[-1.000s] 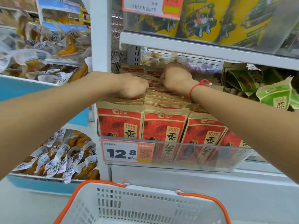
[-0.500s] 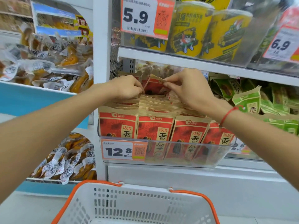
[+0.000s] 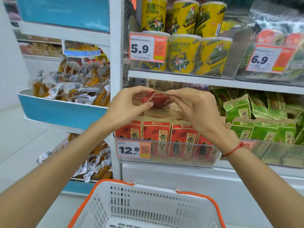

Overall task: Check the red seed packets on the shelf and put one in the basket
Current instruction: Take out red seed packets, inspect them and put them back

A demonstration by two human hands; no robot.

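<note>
Red seed packet [image 3: 156, 100] pinched by both hands [image 3: 131, 104] [image 3: 195, 107] above its shelf tray [image 3: 166, 159]; white basket [image 3: 148, 209] bare below

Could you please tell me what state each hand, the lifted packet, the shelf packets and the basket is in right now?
Left hand: pinches the lifted packet's left end.
Right hand: pinches its right end.
Lifted red packet: held above the row, off the shelf.
Shelf red packets: upright behind the clear rail.
Basket: below the hands; visible part empty.
</note>
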